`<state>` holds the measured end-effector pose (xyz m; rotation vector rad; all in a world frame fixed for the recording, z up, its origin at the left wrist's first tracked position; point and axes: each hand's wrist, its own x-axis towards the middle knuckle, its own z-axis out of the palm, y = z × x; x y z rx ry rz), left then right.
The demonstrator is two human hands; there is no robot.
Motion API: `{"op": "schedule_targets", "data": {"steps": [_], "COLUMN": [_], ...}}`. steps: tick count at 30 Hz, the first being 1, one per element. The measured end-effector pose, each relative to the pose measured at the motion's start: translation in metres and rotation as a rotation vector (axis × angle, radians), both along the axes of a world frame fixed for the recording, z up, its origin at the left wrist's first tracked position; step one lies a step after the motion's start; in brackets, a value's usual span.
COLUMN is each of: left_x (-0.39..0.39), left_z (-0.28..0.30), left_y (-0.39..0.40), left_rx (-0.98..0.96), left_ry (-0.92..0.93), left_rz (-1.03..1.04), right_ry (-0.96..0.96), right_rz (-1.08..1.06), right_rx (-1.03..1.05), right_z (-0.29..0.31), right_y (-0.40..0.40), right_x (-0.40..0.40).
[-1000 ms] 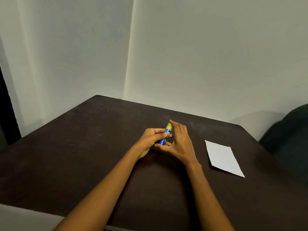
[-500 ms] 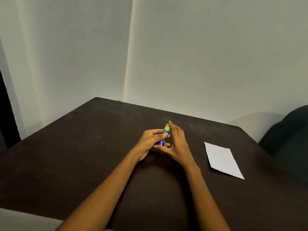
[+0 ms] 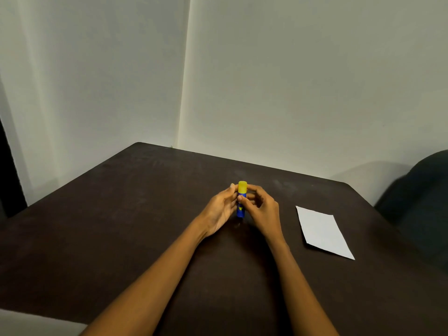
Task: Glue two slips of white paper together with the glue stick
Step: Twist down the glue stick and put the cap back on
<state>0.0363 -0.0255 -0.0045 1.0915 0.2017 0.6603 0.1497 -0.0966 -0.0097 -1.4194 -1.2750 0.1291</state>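
Observation:
A blue glue stick (image 3: 241, 209) with a yellow cap stands upright near the middle of the dark table (image 3: 121, 226). My right hand (image 3: 263, 210) pinches its blue body from the right. My left hand (image 3: 221, 209) is on its left side, fingertips touching it near the cap. The cap is on. White paper (image 3: 323, 230) lies flat on the table to the right of my hands, apart from them; I cannot tell whether it is one slip or two stacked.
The table stands in a corner of pale walls. A dark rounded chair back (image 3: 421, 197) rises at the right edge. The table's near left corner shows at the bottom left.
The glue stick went from tilted in my left hand to upright between both hands. My right hand closed onto its body. The paper has not moved.

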Motion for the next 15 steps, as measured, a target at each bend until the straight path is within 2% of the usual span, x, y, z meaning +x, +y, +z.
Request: {"op": "schedule_targets", "data": {"steps": [6, 15], "left_x": [-0.0018, 0.0003], "left_z": [0.0015, -0.0019], "left_y": [0.0002, 0.0021], "left_rx": [0.097, 0.146], "left_ry": [0.082, 0.128], "left_rz": [0.013, 0.084], "right_ry": [0.014, 0.003], "right_rz": [-0.064, -0.019], "right_rx": [-0.014, -0.055], "right_z": [-0.0024, -0.0043], "right_y": [0.0013, 0.0012], "right_x": [0.0035, 0.0046]}}
